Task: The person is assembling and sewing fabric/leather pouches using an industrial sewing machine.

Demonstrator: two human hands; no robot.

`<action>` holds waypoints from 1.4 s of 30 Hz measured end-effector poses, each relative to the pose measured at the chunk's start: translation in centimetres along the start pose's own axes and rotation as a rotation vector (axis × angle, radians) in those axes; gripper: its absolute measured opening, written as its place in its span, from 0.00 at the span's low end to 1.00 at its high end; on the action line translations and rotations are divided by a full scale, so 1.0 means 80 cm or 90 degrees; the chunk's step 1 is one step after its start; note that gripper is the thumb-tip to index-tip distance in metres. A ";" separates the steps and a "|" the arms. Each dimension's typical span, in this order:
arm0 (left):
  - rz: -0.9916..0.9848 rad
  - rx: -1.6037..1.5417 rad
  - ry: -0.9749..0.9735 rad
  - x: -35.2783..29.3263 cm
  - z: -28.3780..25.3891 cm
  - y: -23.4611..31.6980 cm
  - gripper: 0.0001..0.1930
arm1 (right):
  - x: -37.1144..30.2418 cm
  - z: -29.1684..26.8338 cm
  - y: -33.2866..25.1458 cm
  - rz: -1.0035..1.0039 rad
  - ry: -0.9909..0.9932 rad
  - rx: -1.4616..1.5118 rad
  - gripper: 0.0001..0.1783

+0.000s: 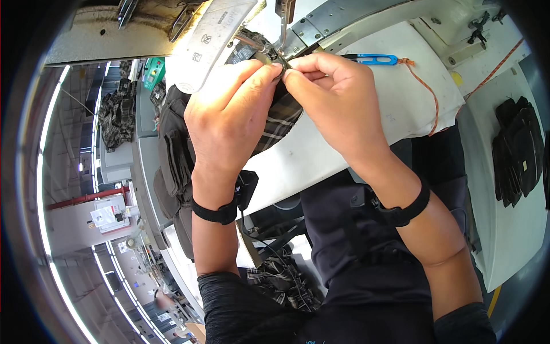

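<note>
Pinched at the edge between the closed thumbs and fingertips of bare left hand (229,114) and bare right hand (339,103): dark plaid woven cloth with pale lines (283,117). Judged light, limp and hardly fragile, though apt to crease; best taken by the edge, fingertips close together. Situated between both hands, partly hidden by the left, above white worktable (298,157), near slim upright metal machine fitting (284,20).
</note>
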State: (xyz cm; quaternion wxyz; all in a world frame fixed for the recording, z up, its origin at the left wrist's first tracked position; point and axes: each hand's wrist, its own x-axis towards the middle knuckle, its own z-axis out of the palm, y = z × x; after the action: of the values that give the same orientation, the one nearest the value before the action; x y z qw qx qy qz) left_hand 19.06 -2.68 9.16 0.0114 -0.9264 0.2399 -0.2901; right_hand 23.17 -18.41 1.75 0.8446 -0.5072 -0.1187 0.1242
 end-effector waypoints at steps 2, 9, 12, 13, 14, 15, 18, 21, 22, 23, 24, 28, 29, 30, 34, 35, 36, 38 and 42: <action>-0.003 0.003 -0.007 -0.004 -0.002 0.004 0.13 | -0.001 0.003 0.002 -0.004 0.008 0.008 0.04; -0.052 -0.038 -0.056 -0.008 -0.011 0.006 0.18 | -0.006 0.030 0.024 -0.095 0.109 -0.133 0.13; -0.015 -0.030 -0.107 0.003 -0.017 0.007 0.19 | -0.018 0.033 0.026 -0.124 0.102 -0.178 0.19; -0.013 -0.032 -0.108 0.005 -0.018 0.006 0.19 | -0.020 0.032 0.027 -0.132 0.097 -0.181 0.19; 0.007 -0.015 -0.105 0.006 -0.019 0.005 0.18 | -0.021 0.030 0.029 -0.132 0.111 -0.154 0.15; 0.024 0.005 -0.102 0.005 -0.019 0.004 0.18 | -0.023 0.026 0.022 -0.131 0.111 -0.154 0.15; 0.017 0.020 -0.117 0.004 -0.020 0.004 0.16 | -0.025 0.015 0.007 -0.033 0.066 -0.009 0.11; 0.032 0.042 -0.116 0.008 -0.023 0.009 0.16 | -0.028 0.007 0.002 0.006 0.029 -0.029 0.12; 0.032 0.041 -0.116 0.008 -0.021 0.009 0.16 | -0.027 0.007 0.007 0.007 0.029 -0.030 0.12; 0.046 0.035 -0.104 0.009 -0.019 0.008 0.15 | -0.025 0.008 0.016 -0.046 0.053 -0.030 0.13; 0.058 0.030 -0.094 0.007 -0.018 0.008 0.14 | -0.025 0.012 0.017 -0.096 0.075 -0.029 0.14; -0.045 -0.102 -0.090 0.008 -0.025 0.006 0.09 | -0.029 0.005 0.009 -0.033 0.064 -0.085 0.16; -0.046 -0.103 -0.092 0.008 -0.024 0.007 0.09 | -0.029 0.004 0.010 -0.021 0.048 -0.055 0.16; -0.053 -0.113 -0.094 0.010 -0.024 0.007 0.09 | -0.029 0.004 0.009 -0.011 0.030 -0.024 0.17; -0.072 -0.126 -0.094 0.012 -0.020 0.011 0.09 | -0.026 0.002 0.004 0.018 0.031 -0.024 0.17; -0.073 -0.123 -0.096 0.013 -0.019 0.010 0.09 | -0.025 0.003 0.002 0.024 0.045 -0.015 0.16; -0.057 -0.103 -0.091 0.014 -0.017 0.008 0.08 | -0.024 0.005 0.000 0.029 0.058 -0.005 0.15; -0.043 -0.081 -0.088 0.014 -0.016 0.006 0.08 | -0.020 0.008 -0.007 0.034 0.059 -0.008 0.13; -0.069 -0.031 -0.090 0.015 -0.012 0.010 0.06 | -0.009 0.008 -0.004 0.007 0.059 -0.036 0.10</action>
State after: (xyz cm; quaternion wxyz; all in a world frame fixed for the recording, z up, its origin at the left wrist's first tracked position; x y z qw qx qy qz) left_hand 19.06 -3.83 10.52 -0.0103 -0.9562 0.1949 -0.2182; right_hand 22.31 -18.30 2.25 0.8338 -0.5366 -0.0803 0.1019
